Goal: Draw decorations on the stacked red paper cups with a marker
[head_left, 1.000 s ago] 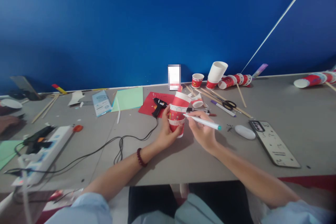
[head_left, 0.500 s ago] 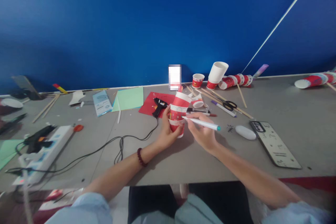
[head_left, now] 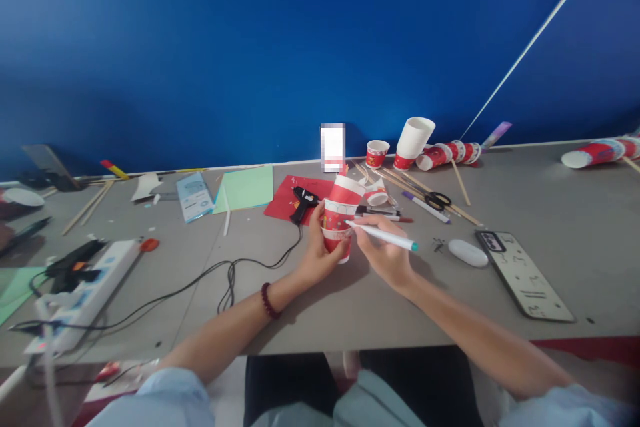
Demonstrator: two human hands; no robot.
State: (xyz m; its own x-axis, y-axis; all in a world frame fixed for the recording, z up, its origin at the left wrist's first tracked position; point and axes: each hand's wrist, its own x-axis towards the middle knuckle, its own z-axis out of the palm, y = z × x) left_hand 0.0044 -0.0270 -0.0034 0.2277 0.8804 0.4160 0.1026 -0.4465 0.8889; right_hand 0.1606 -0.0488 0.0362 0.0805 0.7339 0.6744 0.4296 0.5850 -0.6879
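My left hand (head_left: 320,250) is wrapped round a tilted stack of red and white paper cups (head_left: 342,211), thumb across the lower cup. In my right hand (head_left: 387,253) is a white marker pen (head_left: 386,235) with a teal end, held in a writing grip. Its tip meets, or nearly meets, the right side of the cups; at this size I cannot tell which. Behind the cups lies a black glue gun (head_left: 303,204) on red paper (head_left: 277,205). Part of the cups is hidden by my left fingers.
On the right are a phone (head_left: 530,280), a white oval case (head_left: 467,253), scissors (head_left: 437,201), wooden sticks (head_left: 461,183) and a taller cup stack (head_left: 414,140). Leftward stand a power strip (head_left: 95,297) and a black cable (head_left: 197,273). Green paper (head_left: 247,187) lies near the blue wall.
The marker's teal end has shifted very slightly left and down. My left hand and the cups stay in place. At the far left edge, part of another person's hand now shows.
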